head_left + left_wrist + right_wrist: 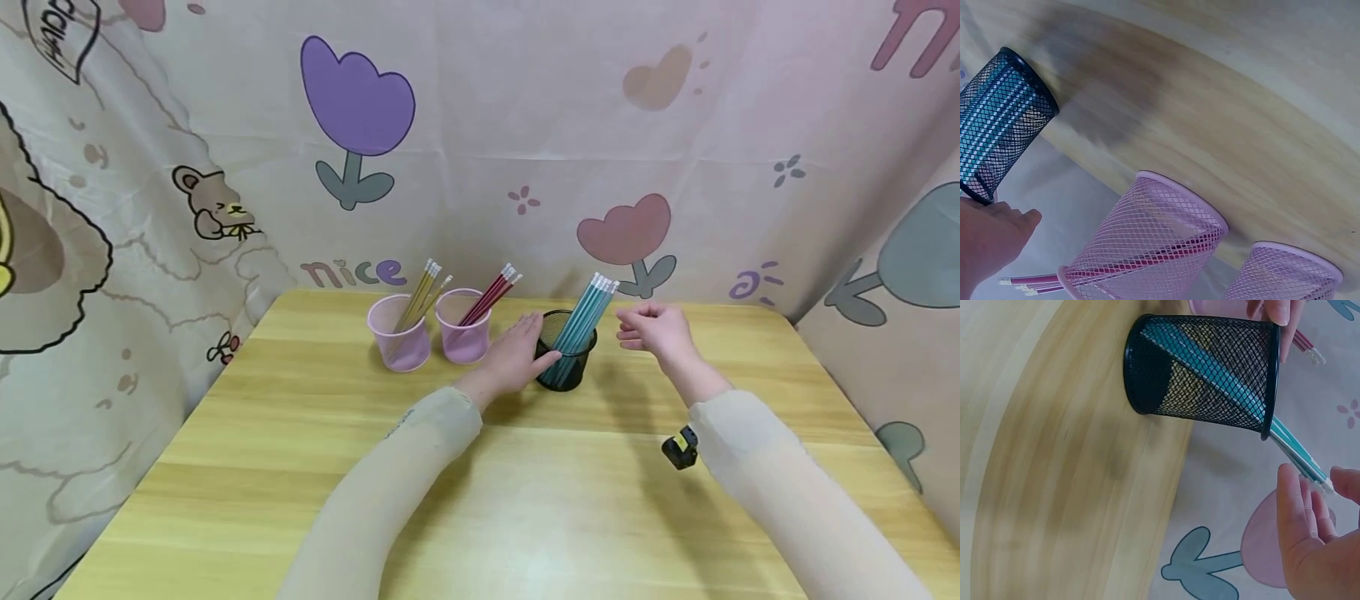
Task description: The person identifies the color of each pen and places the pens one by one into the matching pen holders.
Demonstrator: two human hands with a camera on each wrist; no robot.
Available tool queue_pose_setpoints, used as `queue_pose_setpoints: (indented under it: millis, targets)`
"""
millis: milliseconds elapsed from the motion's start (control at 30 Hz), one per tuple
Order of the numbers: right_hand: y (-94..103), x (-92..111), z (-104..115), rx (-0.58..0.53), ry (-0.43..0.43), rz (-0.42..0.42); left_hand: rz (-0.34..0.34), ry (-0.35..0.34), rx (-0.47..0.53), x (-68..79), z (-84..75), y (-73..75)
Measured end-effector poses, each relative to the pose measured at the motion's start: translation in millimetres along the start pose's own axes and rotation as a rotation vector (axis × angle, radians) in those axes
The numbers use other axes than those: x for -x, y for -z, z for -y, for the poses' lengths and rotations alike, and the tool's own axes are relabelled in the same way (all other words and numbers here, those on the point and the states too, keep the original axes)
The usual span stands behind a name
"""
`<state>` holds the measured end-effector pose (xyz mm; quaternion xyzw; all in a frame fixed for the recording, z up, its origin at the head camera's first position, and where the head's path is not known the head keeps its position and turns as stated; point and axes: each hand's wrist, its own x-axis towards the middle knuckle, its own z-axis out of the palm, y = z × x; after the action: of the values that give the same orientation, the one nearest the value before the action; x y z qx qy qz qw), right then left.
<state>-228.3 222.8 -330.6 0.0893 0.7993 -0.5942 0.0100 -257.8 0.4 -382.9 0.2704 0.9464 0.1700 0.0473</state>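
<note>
A black mesh pen cup (567,375) stands upright on the table, holding several teal pencils (581,321) with white eraser ends that lean right. My left hand (513,354) holds the cup's left side at the rim, its thumb across the front. To the right of the pencil ends, my right hand (658,333) hovers apart from them with loosely bent fingers and nothing in its grasp. In the right wrist view, the teal pencils (1294,447) reach out of the tilted-looking cup (1210,375) toward that hand's thumb and fingers (1291,500).
Left of the black cup are two pink mesh cups, one (465,343) with several red pencils (491,296), the other (405,354) with several yellow-gold pencils (417,300). The wooden table (300,467) meets a patterned cloth (480,225) at its back edge.
</note>
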Motion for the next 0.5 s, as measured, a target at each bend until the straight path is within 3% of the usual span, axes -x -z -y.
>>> queue_pose_setpoints:
  millis: [233,500]
  targets:
    - [10.3,2,-6,-0.022,-0.005,-0.015,-0.036,0.057,0.016,-16.3,0.0,-2.3]
    - [18.9,2,-13,0.045,-0.007,-0.039,-0.038,0.077,-0.016,-30.0,1.9,-0.9]
